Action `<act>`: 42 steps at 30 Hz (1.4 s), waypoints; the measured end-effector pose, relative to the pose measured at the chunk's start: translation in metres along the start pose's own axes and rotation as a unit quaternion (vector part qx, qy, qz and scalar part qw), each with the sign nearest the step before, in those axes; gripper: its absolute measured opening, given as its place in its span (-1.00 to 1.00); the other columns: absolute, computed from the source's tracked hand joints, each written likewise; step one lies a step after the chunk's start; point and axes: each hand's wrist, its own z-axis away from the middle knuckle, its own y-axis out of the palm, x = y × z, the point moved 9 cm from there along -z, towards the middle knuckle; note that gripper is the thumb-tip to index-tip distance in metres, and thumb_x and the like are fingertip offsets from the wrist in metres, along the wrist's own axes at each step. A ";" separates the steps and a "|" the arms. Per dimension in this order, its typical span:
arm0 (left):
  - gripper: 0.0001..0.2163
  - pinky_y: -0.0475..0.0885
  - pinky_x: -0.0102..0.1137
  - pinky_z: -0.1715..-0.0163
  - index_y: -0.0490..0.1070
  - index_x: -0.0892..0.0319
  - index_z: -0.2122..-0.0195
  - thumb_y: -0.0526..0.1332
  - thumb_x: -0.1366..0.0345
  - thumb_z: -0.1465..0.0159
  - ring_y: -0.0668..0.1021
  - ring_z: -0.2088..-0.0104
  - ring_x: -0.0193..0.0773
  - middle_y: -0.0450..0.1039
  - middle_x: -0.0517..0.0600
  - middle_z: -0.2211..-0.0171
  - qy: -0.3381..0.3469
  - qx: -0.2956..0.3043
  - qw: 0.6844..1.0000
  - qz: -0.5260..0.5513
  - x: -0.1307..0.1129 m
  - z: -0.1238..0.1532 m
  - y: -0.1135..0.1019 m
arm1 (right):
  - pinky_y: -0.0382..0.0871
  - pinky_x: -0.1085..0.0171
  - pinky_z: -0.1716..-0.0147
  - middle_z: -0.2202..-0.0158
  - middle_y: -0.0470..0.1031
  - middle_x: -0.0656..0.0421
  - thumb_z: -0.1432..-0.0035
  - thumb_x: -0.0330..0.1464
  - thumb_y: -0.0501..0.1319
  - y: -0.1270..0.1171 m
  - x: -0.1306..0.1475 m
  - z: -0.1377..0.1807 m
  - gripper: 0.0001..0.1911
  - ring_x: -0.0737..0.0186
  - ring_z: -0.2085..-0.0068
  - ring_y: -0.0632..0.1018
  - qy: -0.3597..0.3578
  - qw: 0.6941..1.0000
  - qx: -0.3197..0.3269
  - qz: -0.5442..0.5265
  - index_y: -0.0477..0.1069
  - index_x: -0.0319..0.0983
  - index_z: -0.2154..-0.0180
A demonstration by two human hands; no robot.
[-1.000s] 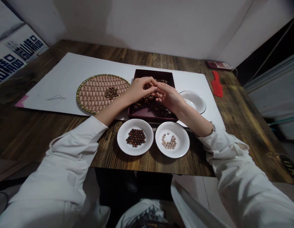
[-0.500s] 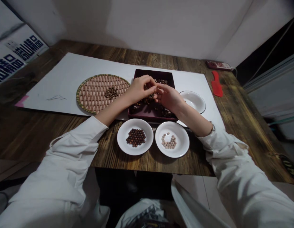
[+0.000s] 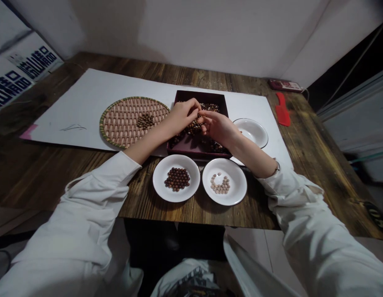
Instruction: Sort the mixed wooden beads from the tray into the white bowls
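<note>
Holds the left hand over the maroon box, thumb and forefinger drawn close, and the right hand just opposite, fingers half curled, fingertips touching or nearly so. Cannot tell about anything pinched there: too small, partly covered. Below, in the box, heaps of mixed beads.

Could lose a bead from such a light fingertip hold, given smooth, round surfaces. Could also sweep the loose brown pile on the woven tray by lowering the left forearm, right beside it. To the right, could nudge the far plate, partly hidden under the right forearm. Near side: dark beads on the left plate, pale beads on the right plate; with rims so close, could mix both by a snagged sleeve or a tipped rim.
</note>
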 end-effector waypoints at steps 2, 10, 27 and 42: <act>-0.87 0.40 -0.38 0.21 0.44 0.14 0.22 0.11 0.38 -0.31 0.51 0.31 -0.28 0.52 -0.05 0.35 0.003 0.000 1.000 -0.005 0.000 0.000 0.000 | 0.28 0.38 0.50 0.48 0.45 0.28 -0.18 -0.39 0.19 0.001 -0.001 0.000 -0.95 0.42 0.56 0.38 0.002 1.000 0.004 0.000 0.40 -0.23 0.28; -0.86 0.39 -0.38 0.19 0.46 0.15 0.22 0.10 0.39 -0.31 0.52 0.28 -0.28 0.54 -0.04 0.31 0.001 0.006 1.000 -0.001 -0.001 0.000 0.001 | 0.29 0.39 0.51 0.52 0.45 0.28 -0.23 -0.40 0.16 0.005 -0.003 0.000 -0.91 0.41 0.56 0.40 0.017 1.000 0.024 -0.004 0.40 -0.23 0.34; -0.78 0.29 -0.15 -0.09 0.49 0.03 0.21 0.05 0.38 -0.34 0.46 0.05 -0.10 0.52 0.01 0.17 -0.036 -0.094 0.993 -0.064 0.028 -0.001 -0.007 | 0.31 0.36 0.50 0.51 0.46 0.26 -0.18 -0.38 0.18 0.007 -0.004 0.000 -0.94 0.37 0.55 0.42 0.000 0.999 0.038 0.018 0.41 -0.22 0.29; -0.76 0.36 -0.27 -0.06 0.51 0.08 0.16 0.03 0.27 -0.42 0.51 0.06 -0.18 0.53 0.01 0.15 -0.007 -0.073 0.997 -0.018 0.015 -0.002 -0.010 | 0.30 0.39 0.50 0.52 0.45 0.28 -0.18 -0.37 0.19 0.012 -0.005 0.004 -0.94 0.39 0.54 0.43 0.015 0.998 0.045 0.033 0.40 -0.23 0.29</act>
